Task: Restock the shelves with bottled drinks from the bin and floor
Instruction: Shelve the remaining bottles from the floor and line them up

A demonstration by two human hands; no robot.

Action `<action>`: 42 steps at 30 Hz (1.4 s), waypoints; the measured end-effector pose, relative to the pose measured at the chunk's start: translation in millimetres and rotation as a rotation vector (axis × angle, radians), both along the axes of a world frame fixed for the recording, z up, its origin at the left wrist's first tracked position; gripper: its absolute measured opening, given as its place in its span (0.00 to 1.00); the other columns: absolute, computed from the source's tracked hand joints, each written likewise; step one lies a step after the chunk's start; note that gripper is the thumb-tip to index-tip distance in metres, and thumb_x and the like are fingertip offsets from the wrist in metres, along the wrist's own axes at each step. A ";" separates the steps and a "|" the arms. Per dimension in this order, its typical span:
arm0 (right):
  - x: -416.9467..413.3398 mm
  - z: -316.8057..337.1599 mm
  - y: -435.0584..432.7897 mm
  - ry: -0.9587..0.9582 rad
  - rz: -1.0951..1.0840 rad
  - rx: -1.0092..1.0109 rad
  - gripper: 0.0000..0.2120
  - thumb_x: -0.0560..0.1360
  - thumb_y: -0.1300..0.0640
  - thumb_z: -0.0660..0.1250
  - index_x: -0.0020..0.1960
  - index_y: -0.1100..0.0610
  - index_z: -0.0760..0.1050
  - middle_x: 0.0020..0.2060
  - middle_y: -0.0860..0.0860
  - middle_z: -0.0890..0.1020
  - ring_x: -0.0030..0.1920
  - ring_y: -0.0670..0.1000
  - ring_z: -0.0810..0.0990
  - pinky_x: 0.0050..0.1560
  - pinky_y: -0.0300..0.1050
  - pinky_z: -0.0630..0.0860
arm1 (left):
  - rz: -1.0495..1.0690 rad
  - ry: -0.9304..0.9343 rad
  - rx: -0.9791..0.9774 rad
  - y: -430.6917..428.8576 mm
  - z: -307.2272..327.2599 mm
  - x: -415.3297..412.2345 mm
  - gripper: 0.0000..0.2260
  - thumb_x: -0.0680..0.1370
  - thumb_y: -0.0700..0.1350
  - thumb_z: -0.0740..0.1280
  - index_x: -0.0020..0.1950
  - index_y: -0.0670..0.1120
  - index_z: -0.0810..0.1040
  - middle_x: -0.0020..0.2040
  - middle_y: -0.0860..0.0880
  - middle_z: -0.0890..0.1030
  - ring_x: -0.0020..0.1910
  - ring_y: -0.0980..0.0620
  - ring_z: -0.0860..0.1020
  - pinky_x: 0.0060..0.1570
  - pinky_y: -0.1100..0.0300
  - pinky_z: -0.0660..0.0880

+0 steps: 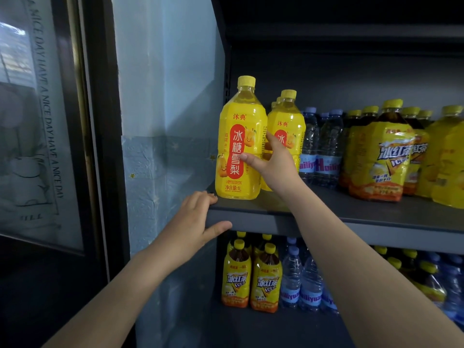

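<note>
While left fingers (203,198) lie flat on the shelf (326,212), right fingers (272,143) grip one yellow bottle (238,146) — upright.

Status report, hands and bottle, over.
Right hand grips front pear-drink bottle, upright on shelf. Left hand rests on shelf edge. Identical bottles right behind; water bottles beside.

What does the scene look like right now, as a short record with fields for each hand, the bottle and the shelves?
right hand: grips the front pear drink bottle, thumb on its label
left hand: rests on the upper shelf at its front corner, holds nothing
front pear drink bottle: upright at the shelf's left front edge
upper shelf row: more pear drinks, water bottles, iced tea bottles
lower shelf: also iced tea and water
</note>
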State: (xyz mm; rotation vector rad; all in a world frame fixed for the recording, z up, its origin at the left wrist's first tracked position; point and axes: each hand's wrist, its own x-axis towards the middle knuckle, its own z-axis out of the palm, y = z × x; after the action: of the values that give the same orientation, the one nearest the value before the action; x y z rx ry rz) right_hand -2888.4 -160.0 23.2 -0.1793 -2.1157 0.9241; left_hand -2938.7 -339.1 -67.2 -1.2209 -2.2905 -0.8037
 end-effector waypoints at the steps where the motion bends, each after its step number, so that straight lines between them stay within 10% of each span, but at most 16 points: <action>1: 0.6 -0.2 -0.8 0.000 -0.002 0.000 0.42 0.70 0.44 0.70 0.76 0.54 0.54 0.71 0.53 0.67 0.70 0.54 0.66 0.67 0.57 0.69 | 0.000 -0.009 0.000 -0.1 0.6 0.6 0.55 0.57 0.81 0.37 0.70 0.45 0.63 0.67 0.51 0.65 0.67 0.59 0.60 0.60 0.74 0.52; 10: 7.0 -5.1 -8.1 -0.013 0.005 0.019 0.36 0.73 0.44 0.67 0.75 0.55 0.56 0.69 0.52 0.70 0.68 0.54 0.69 0.66 0.53 0.70 | 0.024 -0.071 -0.042 -0.6 7.9 13.4 0.29 0.75 0.59 0.60 0.71 0.44 0.61 0.69 0.50 0.64 0.70 0.56 0.61 0.63 0.68 0.57; 24: 64.3 -15.8 28.3 -0.428 -0.009 0.241 0.24 0.77 0.51 0.64 0.69 0.61 0.66 0.66 0.57 0.72 0.65 0.56 0.71 0.54 0.41 0.67 | 0.226 -0.056 -0.166 1.3 16.8 47.1 0.26 0.79 0.56 0.56 0.73 0.44 0.60 0.72 0.48 0.64 0.72 0.50 0.59 0.71 0.54 0.59; 42: 196.2 -39.1 103.2 -0.460 0.123 0.643 0.22 0.76 0.45 0.62 0.65 0.57 0.69 0.64 0.58 0.70 0.66 0.60 0.66 0.65 0.58 0.65 | 0.636 -0.193 -0.179 44.6 0.0 230.4 0.20 0.79 0.53 0.60 0.68 0.46 0.67 0.68 0.45 0.67 0.70 0.45 0.61 0.68 0.49 0.63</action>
State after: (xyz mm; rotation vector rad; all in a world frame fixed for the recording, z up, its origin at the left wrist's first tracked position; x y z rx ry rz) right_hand -2692.2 -56.7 -15.8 0.0805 -2.7628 0.2339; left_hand -2708.3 -294.5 -67.1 -0.4196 -2.7184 -0.4992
